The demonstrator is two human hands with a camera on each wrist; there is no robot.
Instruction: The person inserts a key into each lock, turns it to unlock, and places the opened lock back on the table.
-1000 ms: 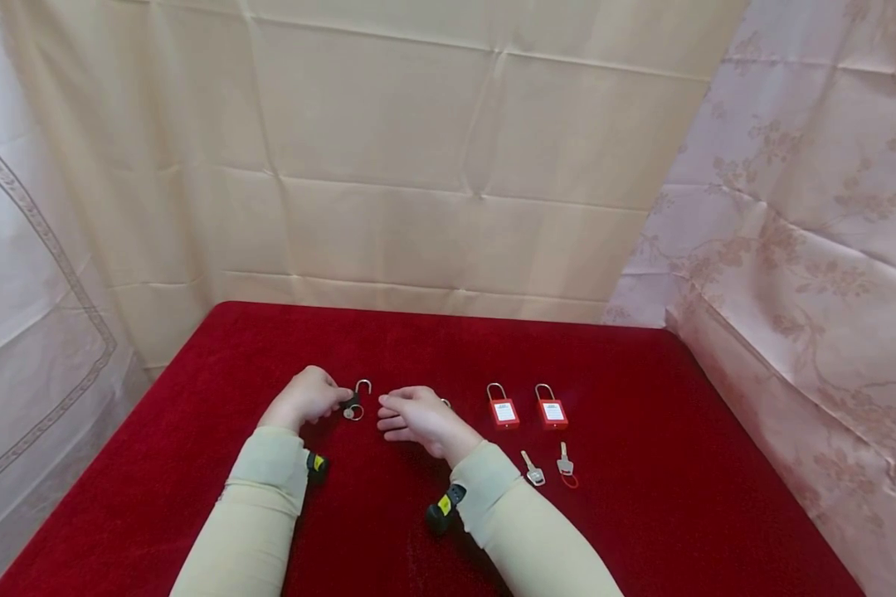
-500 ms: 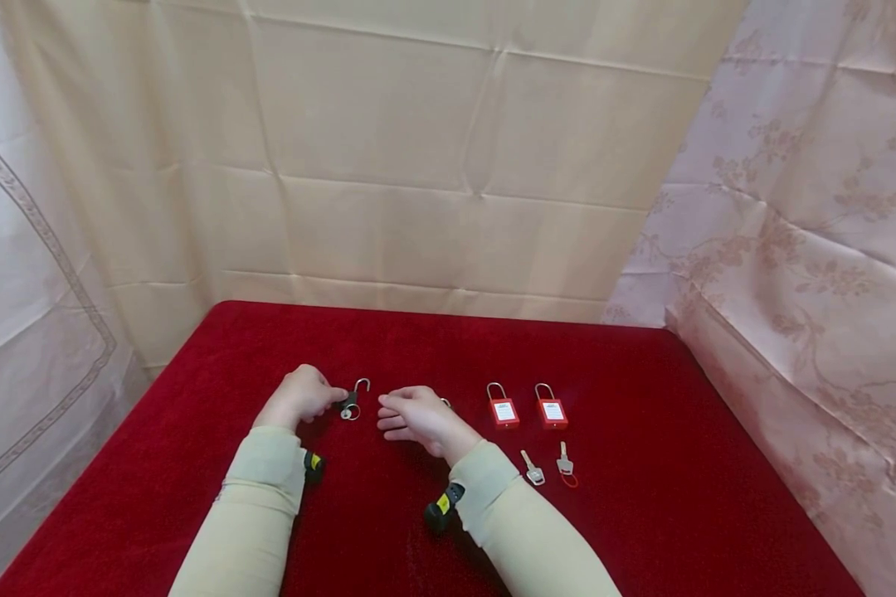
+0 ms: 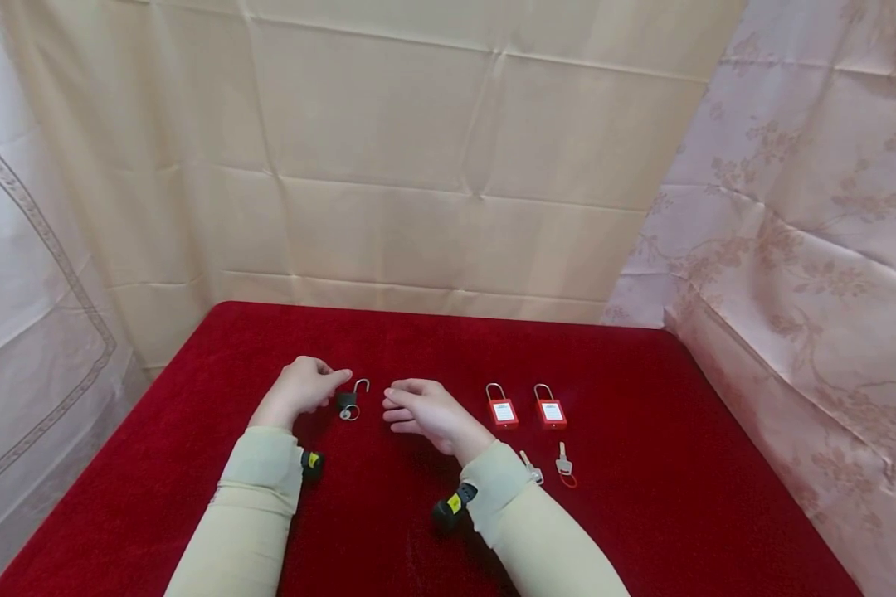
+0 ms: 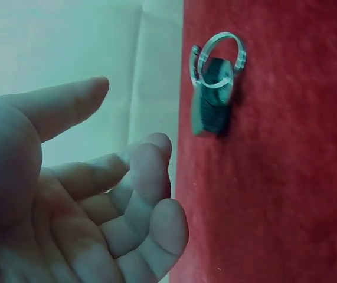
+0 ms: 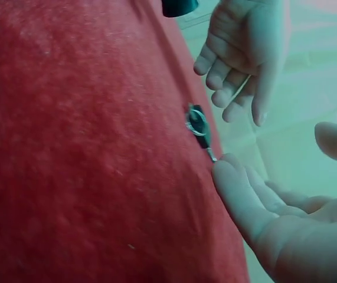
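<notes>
A black padlock (image 3: 347, 401) with its shackle swung open lies on the red cloth between my hands. At its lower end sits a key with a metal split ring (image 4: 218, 36). Just left of the lock is my left hand (image 3: 306, 390), thumb and fingers parted with nothing in them; the left wrist view shows a gap between fingertips and padlock (image 4: 212, 115). To the lock's right, my right hand (image 3: 429, 410) hovers with loosely bent fingers and holds nothing. In the right wrist view, its fingertips overlap the shackle end (image 5: 212, 155).
Two red padlocks (image 3: 504, 412) with white labels and closed shackles lie to the right. In front of them are two loose keys, one (image 3: 564, 466) with a red ring, the other (image 3: 532, 471) partly covered by my right sleeve. Curtains stand behind the table (image 3: 672, 497).
My left hand first slid the black padlock slightly left, then let go and lifted off it. My right hand moved a little right and away, now hiding the small metal loop seen behind it.
</notes>
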